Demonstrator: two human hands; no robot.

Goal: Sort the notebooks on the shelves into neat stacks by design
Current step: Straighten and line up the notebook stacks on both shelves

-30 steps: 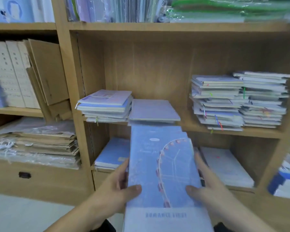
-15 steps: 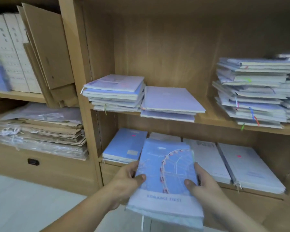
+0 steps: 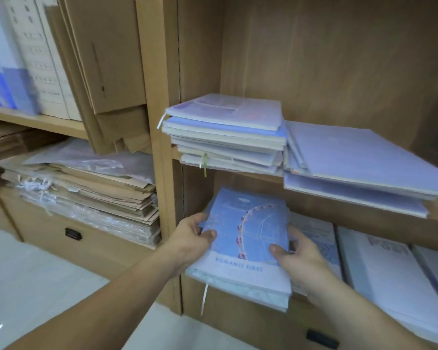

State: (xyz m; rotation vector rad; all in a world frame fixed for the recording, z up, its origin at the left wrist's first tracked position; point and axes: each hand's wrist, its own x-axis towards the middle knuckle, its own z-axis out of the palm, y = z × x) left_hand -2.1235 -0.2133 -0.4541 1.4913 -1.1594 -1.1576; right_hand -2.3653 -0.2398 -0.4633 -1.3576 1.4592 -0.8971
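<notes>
1. Both hands are on the blue notebook pile (image 3: 248,238). Its top cover has a ferris wheel drawing and the words "ROMANCE FIRST" along the near end.
2. The left hand (image 3: 192,238) grips the pile's left edge, with the thumb flat on the cover and the fingers curled round the side.
3. The right hand (image 3: 301,256) holds the right edge the same way, thumb on top. Its fingers are tucked down beside the pile, so I can't really see them.
4. The pile is at the left end of the lower shelf (image 3: 238,322), right by the upright. Its near end hangs out past the front edge, and a pale ribbon (image 3: 204,299) dangles from it.
5. Just to its right on the same shelf are flat white notebooks (image 3: 390,274).
6. One shelf up, there's a messy mixed stack (image 3: 225,137) at the left end. A couple of lavender notebooks (image 3: 359,160) lean against its right side and overhang the front edge.
7. In the next bay to the left is a heap of brown envelopes (image 3: 86,193).
</notes>
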